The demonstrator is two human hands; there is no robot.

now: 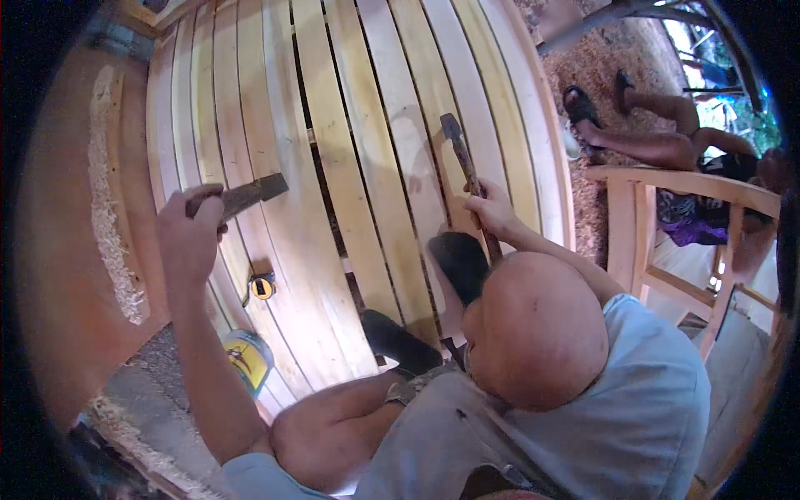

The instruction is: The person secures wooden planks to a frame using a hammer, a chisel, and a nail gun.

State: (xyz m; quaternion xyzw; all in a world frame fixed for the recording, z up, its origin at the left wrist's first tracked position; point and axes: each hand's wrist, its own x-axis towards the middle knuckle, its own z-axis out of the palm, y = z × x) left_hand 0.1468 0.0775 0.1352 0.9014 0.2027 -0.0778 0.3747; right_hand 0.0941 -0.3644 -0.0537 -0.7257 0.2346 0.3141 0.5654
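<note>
My left hand (190,237) is wrapped round the handle end of a flat brown tool with a broad dark end (250,196), resembling a wide chisel; its exact kind is unclear. It is over pale wooden slats (275,108), pointing right. Farther right, my right hand (493,212) grips a hammer (460,154) by its wooden handle, the dark metal head upward and away from me. Part of the handle runs down behind my raised right knee (542,333). A yellow and black tape measure (262,287) lies on the slats below my left hand.
My dark shoes (400,342) rest on the slats. Narrow gaps run between the boards. A yellow container (248,358) is beside my left forearm. At right are a wooden frame (683,183) and another person's legs (658,148). Shavings (108,192) line a board at left.
</note>
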